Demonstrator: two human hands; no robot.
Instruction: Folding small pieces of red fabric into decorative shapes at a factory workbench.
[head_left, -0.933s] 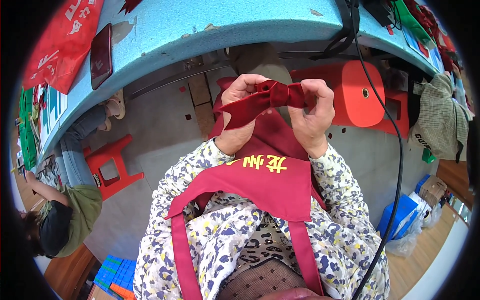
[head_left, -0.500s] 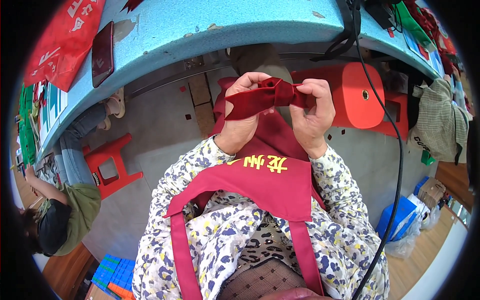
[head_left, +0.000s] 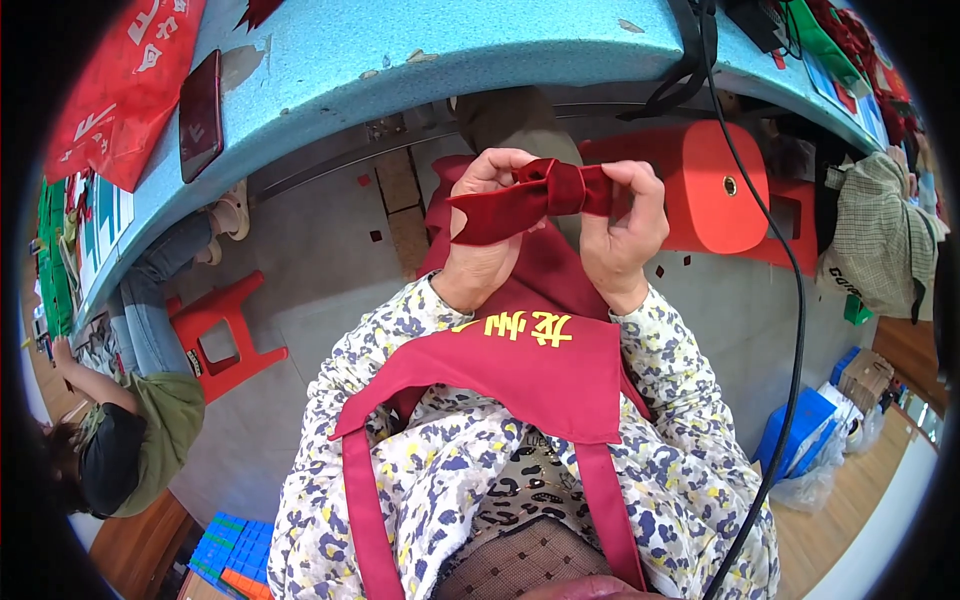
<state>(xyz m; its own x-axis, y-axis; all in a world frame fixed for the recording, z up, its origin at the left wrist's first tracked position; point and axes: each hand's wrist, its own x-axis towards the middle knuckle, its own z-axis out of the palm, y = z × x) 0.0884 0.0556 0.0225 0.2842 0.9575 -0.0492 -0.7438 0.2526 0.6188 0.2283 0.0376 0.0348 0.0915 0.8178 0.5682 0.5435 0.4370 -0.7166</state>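
Left hand and right hand: both pinched on a dark red ribbon, knotted at its middle, held just below the bench edge. Bench: pale blue, chipped top; carries a dark phone and red cloth at its left. Beneath the bench: grey floor, orange stool. Left of the bench: a small red stool and another person seated.

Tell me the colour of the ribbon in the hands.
Dark red ribbon, clearest in the head view.
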